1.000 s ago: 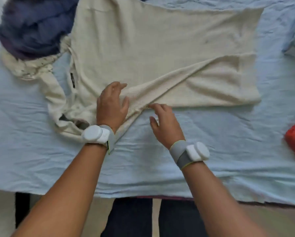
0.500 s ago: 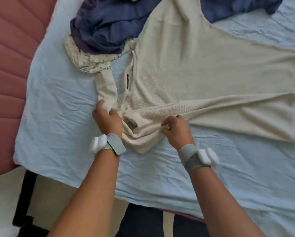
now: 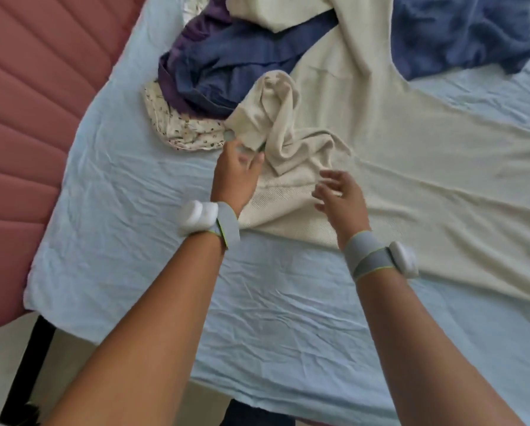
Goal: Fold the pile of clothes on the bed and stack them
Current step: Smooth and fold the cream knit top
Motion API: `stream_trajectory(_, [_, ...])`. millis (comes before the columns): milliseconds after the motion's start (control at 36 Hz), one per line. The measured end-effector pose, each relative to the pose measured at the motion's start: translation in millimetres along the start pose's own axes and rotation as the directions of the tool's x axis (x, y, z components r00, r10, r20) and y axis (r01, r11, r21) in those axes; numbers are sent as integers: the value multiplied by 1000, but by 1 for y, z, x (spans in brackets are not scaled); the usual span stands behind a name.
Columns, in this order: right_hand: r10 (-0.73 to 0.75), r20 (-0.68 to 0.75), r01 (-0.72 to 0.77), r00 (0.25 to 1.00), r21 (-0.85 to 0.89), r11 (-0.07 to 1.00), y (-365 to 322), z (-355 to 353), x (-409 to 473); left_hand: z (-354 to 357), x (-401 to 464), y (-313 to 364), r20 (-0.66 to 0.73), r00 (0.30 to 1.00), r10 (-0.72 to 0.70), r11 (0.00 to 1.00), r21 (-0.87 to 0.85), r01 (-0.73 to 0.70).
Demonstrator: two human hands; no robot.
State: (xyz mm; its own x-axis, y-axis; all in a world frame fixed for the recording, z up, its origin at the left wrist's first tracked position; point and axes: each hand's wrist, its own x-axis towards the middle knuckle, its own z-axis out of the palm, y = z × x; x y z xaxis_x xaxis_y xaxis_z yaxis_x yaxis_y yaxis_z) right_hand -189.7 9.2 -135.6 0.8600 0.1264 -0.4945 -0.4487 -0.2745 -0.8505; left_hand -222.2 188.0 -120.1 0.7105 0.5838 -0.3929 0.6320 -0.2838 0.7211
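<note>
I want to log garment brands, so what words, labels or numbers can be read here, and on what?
None can be read.
The cream knitted top: no label showing.
The small-print patterned cloth: dots, not letters.
The white pods on the grey wristbands: no visible marking.

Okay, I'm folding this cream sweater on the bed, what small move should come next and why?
Probably smooth the bunched sleeve flat across the cream sweater. It lies crumpled near the collar end, while the body is spread on the blue sheet. The left hand is at it; the right hand hovers open.
</note>
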Motion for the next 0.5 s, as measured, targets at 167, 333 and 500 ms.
stream_trajectory(167, [-43,109,80,993,-368,927,37,19,-20,14,-22,-58,31,995,-94,938,337,78])
stream_trajectory(333, [-82,106,117,991,-377,919,43,20,-22,5,-22,-40,-61,972,226,941,271,-201])
stream_trajectory(500, [31,166,49,986,-458,887,32,18,-13,-13,-3,-61,-42,975,219,832,530,-164])
